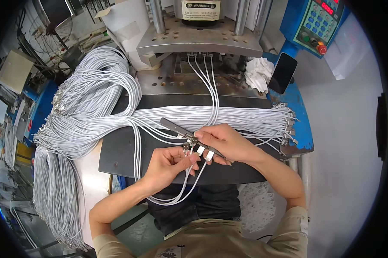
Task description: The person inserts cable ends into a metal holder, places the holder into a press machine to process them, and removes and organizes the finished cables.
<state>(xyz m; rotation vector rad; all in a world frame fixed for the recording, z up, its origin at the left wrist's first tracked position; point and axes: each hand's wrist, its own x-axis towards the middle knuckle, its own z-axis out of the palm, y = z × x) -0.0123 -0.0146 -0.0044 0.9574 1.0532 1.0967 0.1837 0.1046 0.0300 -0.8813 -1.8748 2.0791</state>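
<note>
My right hand (229, 144) grips a dark bar-shaped holder (174, 127), which lies slanted across the space between my hands. Several cable connectors with white bodies sit along this bar, one white connector (209, 156) near its lower right end. With thumb and fingers pinched, my left hand (168, 167) holds a cable connector (186, 148) with a dark metal end, close beside the bar. White cables (180, 198) hang from the connectors and loop down over my lap. Whether the left-hand connector touches the bar cannot be made out.
Behind my hands, a thick row of white cables (245, 117) crosses the black worktop (116, 157). Large cable bundles (84, 86) pile up at left. A press (198, 43) holds several cable ends. A phone (283, 73), crumpled white cloth (259, 73) and blue control panel (315, 26) are at right.
</note>
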